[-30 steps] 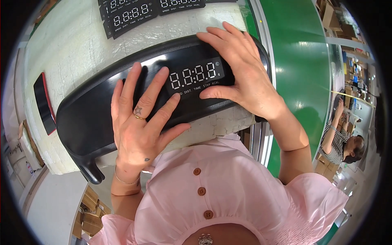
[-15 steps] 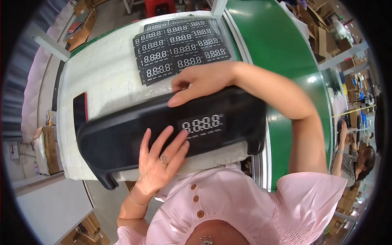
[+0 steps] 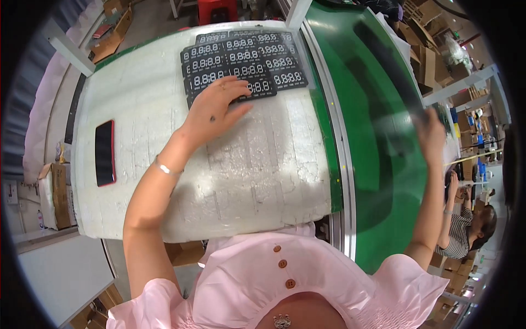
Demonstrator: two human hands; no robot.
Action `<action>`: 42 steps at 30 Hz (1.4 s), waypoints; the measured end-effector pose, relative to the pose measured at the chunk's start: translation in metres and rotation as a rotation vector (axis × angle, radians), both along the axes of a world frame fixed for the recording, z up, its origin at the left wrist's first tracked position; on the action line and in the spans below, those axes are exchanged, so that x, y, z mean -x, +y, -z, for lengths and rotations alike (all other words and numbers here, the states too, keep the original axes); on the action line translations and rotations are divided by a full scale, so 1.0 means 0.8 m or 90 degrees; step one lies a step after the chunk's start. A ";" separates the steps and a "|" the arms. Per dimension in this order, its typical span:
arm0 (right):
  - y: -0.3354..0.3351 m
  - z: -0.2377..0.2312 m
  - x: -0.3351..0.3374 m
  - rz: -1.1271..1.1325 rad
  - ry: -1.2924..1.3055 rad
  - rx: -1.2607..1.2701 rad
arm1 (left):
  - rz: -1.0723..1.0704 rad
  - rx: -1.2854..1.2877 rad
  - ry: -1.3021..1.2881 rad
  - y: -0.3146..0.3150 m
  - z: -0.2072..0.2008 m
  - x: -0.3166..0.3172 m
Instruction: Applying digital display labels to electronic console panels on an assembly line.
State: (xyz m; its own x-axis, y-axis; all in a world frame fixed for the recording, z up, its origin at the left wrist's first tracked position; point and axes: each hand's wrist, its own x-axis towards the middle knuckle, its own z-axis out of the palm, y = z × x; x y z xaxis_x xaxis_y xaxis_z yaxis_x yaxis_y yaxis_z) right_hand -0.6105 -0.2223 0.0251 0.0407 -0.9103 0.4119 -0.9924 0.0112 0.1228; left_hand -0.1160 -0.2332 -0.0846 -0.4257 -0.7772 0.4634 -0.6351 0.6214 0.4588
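Note:
My left hand [image 3: 212, 107] is over the near edge of a stack of black sheets [image 3: 200, 64] printed with white digit displays. Its fingers are stretched out and the thumb stands apart, holding nothing that I can see. Whether the fingertips touch the top sheet, I cannot tell. Out to the right, above the green conveyor belt, my right hand [image 3: 432, 134] grips the near end of a long black plastic housing [image 3: 386, 63]. The housing is smeared by motion and seen edge-on, so its display face is hidden.
A dark phone with a red edge [image 3: 106, 153] lies at the left of the white, plastic-covered worktable [image 3: 263, 192]. A metal rail [image 3: 335, 120] divides the table from the green belt [image 3: 378, 225]. Across the belt, a person in a striped top [image 3: 466, 230] works near cardboard boxes.
The black housing has gone from the table to over the belt on the right, held in my right hand. My left hand has left the housing and moved up to the sheets.

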 end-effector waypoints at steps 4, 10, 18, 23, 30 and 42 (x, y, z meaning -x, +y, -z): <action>0.008 0.115 0.050 0.137 0.072 0.045 | -0.019 -0.064 -0.004 -0.065 0.031 0.008; -0.030 0.149 -0.066 -0.122 -0.072 0.146 | -0.023 -0.073 -0.108 -0.099 0.051 0.029; -0.113 0.156 -0.296 -0.514 -0.335 -0.020 | -0.067 -0.028 -0.087 -0.108 0.058 0.039; -0.137 0.185 -0.321 -0.442 -0.290 -0.027 | -0.084 -0.031 -0.033 -0.104 0.066 0.038; -0.124 0.199 -0.325 -0.413 -0.374 0.018 | -0.111 -0.033 0.003 -0.104 0.070 0.040; -0.119 0.189 -0.331 -0.381 -0.370 0.070 | -0.124 -0.046 0.016 -0.105 0.067 0.040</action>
